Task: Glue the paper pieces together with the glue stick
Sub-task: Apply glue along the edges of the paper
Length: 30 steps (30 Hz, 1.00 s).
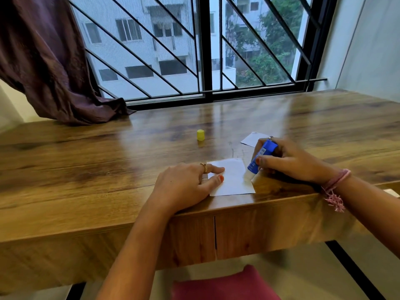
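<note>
A white paper piece (pixel 234 180) lies near the front edge of the wooden table (pixel 108 161). My left hand (pixel 186 185) rests flat on its left side, fingers spread, pinning it down. My right hand (pixel 290 161) grips a blue glue stick (pixel 260 156), tilted, with its white tip touching the paper's right edge. A second white paper piece (pixel 253 139) lies farther back, partly hidden behind my right hand. The yellow glue cap (pixel 200 134) stands upright on the table, apart from both hands.
A dark purple curtain (pixel 49 68) drapes onto the table's back left corner. A barred window (pixel 194 50) runs along the far edge. A red cushion (pixel 225 284) sits below the table front.
</note>
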{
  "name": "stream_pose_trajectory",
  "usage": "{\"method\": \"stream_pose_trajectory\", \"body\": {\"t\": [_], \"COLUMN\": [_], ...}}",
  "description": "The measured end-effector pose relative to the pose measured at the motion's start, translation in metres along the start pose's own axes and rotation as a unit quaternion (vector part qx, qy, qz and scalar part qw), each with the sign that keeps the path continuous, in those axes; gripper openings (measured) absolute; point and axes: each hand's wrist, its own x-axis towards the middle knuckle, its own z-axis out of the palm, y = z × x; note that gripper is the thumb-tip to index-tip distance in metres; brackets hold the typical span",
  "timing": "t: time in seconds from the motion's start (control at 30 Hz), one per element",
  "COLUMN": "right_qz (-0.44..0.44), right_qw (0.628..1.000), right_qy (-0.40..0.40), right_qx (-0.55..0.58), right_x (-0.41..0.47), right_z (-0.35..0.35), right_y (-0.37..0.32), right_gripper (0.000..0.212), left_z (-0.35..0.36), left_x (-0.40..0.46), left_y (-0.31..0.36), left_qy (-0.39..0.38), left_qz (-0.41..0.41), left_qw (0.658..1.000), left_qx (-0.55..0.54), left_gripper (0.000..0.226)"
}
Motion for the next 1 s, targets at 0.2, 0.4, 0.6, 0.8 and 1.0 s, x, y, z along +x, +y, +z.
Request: {"method": "stream_pose_trajectory", "body": {"t": [0.2,0.4,0.6,0.8,1.0], "right_qz": [-0.025,-0.061,-0.082,-0.084,-0.088], "right_qw": [1.0,0.997,0.995,0.994,0.994], "right_qy": [0.018,-0.023,-0.057,-0.059,-0.054], "right_qx": [0.009,0.03,0.031,0.04,0.044], "right_x": [0.0016,-0.0006,-0.0033,-0.0027,-0.0025], "right_z": [0.0,-0.0002,-0.0006,-0.0007,-0.0011], "right_y": [0.0019,0.0018,-0.0012,0.0002,-0.0006], "right_gripper": [0.025,0.011,0.008,0.004,0.009], "left_z": [0.0004,0.0009,0.0022,0.0023,0.0029], "left_x": [-0.0008,-0.0013,-0.0011,0.0001,-0.0001], "left_y": [0.0001,0.0001,-0.0017,-0.0016,-0.0025], "left_qy": [0.002,0.001,0.009,0.004,0.006], "left_qz": [0.001,-0.002,0.0,0.001,0.003], "left_qw": [1.0,1.0,1.0,1.0,1.0], "left_qx": [-0.005,-0.011,-0.013,-0.011,-0.009], "left_gripper": [0.035,0.034,0.033,0.034,0.034]}}
